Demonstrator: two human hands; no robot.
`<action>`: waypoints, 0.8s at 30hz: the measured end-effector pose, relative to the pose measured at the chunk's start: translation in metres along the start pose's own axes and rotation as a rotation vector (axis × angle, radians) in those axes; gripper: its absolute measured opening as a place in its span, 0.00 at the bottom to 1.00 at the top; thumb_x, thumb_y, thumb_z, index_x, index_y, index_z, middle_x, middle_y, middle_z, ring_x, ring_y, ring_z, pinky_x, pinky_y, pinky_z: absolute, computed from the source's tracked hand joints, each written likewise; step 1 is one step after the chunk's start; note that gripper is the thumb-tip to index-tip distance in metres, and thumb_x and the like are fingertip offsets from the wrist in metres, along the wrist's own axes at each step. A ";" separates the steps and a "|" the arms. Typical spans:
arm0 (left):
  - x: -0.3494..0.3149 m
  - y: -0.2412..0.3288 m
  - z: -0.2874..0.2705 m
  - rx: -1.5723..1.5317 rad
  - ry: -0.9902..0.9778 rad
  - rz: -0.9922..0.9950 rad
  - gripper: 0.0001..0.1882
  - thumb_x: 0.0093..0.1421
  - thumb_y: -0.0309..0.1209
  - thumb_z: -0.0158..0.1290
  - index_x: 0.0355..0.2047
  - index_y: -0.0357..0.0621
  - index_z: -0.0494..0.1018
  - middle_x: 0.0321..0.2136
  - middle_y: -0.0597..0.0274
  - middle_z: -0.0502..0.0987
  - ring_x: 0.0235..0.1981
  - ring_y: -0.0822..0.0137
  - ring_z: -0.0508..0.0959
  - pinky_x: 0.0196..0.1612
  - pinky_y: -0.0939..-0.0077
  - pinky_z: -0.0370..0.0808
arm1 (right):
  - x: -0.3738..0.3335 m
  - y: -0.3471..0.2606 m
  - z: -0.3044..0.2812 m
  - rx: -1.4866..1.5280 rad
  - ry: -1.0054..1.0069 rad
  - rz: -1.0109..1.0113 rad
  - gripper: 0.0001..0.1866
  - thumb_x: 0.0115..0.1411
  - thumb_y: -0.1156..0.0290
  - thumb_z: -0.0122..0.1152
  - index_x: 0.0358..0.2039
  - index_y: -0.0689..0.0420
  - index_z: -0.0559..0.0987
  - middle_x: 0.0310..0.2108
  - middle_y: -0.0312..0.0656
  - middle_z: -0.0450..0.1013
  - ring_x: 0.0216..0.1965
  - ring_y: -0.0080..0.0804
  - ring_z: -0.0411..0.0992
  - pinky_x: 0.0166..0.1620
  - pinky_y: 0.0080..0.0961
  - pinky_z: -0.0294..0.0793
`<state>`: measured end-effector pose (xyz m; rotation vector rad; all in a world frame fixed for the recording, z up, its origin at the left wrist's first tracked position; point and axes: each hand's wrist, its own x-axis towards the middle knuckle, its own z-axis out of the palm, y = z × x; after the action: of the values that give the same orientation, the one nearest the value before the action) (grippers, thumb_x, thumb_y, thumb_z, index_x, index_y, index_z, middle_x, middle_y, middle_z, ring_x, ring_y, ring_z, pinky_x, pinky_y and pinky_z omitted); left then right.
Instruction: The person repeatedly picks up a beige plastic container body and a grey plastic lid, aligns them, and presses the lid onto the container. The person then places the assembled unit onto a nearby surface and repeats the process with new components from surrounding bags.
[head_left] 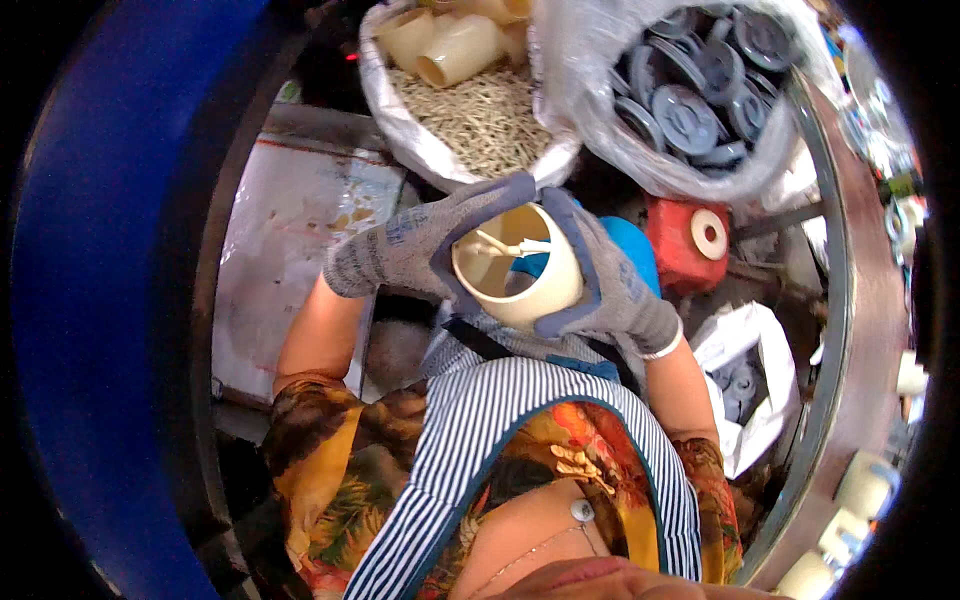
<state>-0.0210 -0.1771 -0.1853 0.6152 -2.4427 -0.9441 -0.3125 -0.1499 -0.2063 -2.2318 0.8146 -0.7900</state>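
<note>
Illumination: bright, even, daylight-like from above; colours saturated. Glare on the clear plastic bag (610, 130) and the white sack (760, 350). Soft shadows beneath the gloved hands. Strong fisheye bending at rim; corners vignette to black. Blue curved edge (90, 300) at left blurred. Centre sharp; the bottom edge, nearest the lens, is out of focus.

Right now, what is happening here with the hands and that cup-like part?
A person in grey work gloves holds a cream plastic cup with both hands. The left hand grips one side, the right hand wraps the other. A thin cream stick lies across the cup's opening. Above are a sack of thin sticks and a bag of grey round discs. A red block sits to the right.
</note>
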 end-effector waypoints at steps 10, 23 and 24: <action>0.098 0.012 0.122 0.554 0.297 -0.002 0.22 0.58 0.37 0.54 0.52 0.45 0.73 0.54 0.53 0.72 0.56 0.43 0.65 0.61 0.48 0.61 | -0.077 0.046 0.038 -0.025 0.515 0.324 0.58 0.39 0.51 0.78 0.65 0.65 0.57 0.65 0.59 0.55 0.66 0.58 0.55 0.68 0.45 0.55; 0.093 -0.013 0.077 0.173 0.118 0.020 0.17 0.59 0.29 0.56 0.47 0.35 0.70 0.38 0.45 0.74 0.37 0.48 0.76 0.45 0.59 0.73 | -0.069 0.047 0.061 -0.159 0.568 0.385 0.62 0.33 0.41 0.75 0.66 0.57 0.58 0.64 0.54 0.58 0.63 0.53 0.61 0.59 0.47 0.64; 0.086 -0.039 0.060 0.262 0.266 0.087 0.17 0.61 0.29 0.55 0.49 0.34 0.70 0.40 0.46 0.74 0.40 0.52 0.76 0.47 0.61 0.73 | -0.069 0.046 0.066 -0.174 0.659 0.388 0.59 0.35 0.41 0.74 0.66 0.53 0.60 0.63 0.50 0.60 0.62 0.49 0.62 0.54 0.46 0.67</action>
<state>-0.1133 -0.2202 -0.2317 0.6692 -2.3455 -0.4763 -0.3248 -0.1064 -0.3016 -1.8532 1.6188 -1.3124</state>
